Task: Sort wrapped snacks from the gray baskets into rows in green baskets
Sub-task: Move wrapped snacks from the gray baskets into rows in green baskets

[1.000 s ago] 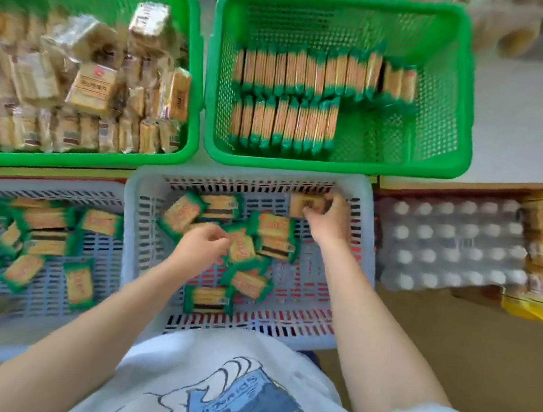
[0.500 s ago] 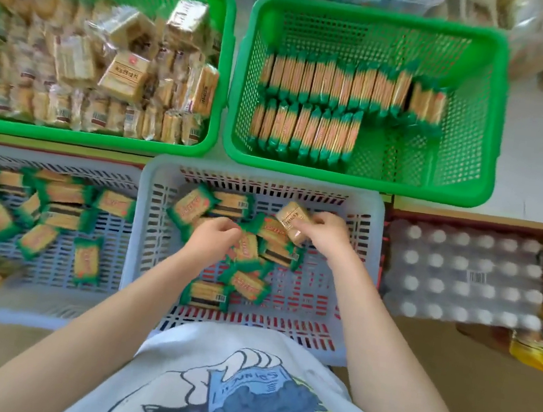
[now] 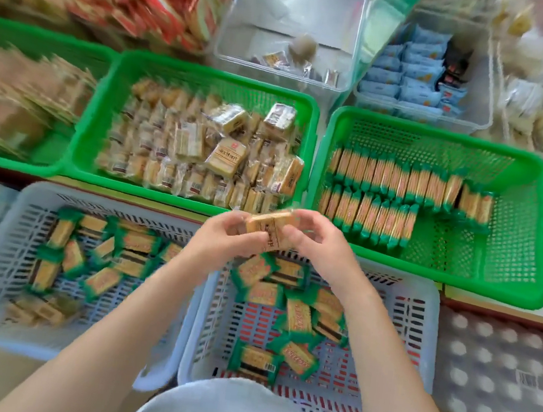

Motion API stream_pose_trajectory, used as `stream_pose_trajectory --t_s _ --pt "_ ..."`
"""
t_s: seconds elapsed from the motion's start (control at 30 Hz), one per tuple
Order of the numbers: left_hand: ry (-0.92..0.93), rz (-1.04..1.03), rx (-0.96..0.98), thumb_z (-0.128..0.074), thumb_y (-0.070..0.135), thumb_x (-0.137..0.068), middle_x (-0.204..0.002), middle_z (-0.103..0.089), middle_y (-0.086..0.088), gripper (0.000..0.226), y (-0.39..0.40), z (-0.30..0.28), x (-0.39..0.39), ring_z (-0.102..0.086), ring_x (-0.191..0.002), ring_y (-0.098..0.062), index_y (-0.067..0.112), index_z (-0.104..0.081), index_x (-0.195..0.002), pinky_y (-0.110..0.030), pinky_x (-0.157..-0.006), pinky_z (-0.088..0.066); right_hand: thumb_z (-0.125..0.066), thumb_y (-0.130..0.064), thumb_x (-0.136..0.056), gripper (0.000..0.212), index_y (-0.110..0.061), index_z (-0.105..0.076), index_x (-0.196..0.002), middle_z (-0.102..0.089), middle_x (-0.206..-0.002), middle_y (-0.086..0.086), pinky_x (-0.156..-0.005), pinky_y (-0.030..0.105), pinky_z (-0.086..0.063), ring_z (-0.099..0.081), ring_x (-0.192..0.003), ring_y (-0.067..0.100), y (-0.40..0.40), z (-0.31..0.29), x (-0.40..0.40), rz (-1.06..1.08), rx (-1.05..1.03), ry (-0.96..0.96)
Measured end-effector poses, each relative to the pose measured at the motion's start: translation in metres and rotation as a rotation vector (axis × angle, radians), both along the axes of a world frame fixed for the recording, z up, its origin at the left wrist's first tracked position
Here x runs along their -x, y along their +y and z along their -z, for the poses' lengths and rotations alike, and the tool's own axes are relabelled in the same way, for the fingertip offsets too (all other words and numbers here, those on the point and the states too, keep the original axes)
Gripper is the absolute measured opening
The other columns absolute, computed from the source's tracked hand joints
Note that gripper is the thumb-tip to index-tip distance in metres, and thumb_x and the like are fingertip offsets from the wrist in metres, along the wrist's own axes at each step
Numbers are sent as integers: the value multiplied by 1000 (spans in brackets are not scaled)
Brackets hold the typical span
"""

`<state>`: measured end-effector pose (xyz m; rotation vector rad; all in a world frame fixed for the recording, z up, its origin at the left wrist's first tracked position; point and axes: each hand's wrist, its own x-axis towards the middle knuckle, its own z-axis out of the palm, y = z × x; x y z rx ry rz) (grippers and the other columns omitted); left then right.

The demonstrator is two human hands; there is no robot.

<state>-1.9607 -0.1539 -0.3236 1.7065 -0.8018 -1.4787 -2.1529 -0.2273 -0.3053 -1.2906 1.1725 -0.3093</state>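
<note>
While both hands meet at centre, left hand and right hand pinch one wrapped snack above gray basket, far rim. Green basket, two o'clock: two upright rows. Loose snacks: six o'clock.

Green baskets, gray slotted baskets

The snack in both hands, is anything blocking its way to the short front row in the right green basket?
Nothing visible. The snack sits between left hand and right hand, beside the green basket, whose front row has bare floor after it.
</note>
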Motion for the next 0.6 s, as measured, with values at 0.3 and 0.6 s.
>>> stream_pose_trajectory --t_s 0.3,0.6 --pt "-1153 147 -62 -45 45 -103 -158 -37 -10 58 25 32 -149 -29 -147 -27 14 -39 -150 -44 -119 -27 -62 -31 -98 16 -17 -61 -105 -69 -99 4 -60 29 -55 -67 -67 14 -24 1 -165 22 -50 131" --pt "-1093 324 -93 -31 52 -104 -168 12 -7 74 47 59 -173 18 -153 -25 15 0 -160 -42 -124 3 -57 -23 -102 39 -5 -46 -135 -66 -101 9 -67 33 -63 -72 -77 20 -49 29 -282 93 -117 163"
